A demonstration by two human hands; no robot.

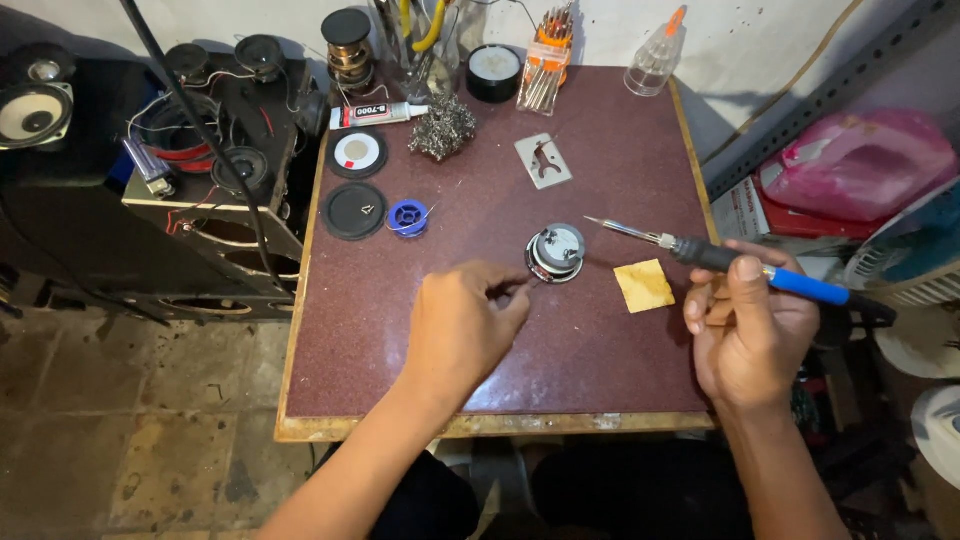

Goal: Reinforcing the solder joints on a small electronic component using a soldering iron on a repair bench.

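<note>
Head view: your right hand is closed around the soldering iron, its tip pointing left above the table. Your left hand pinches something thin, too small to tell, just beside the small speaker. A yellow sponge lies between iron and speaker.
</note>
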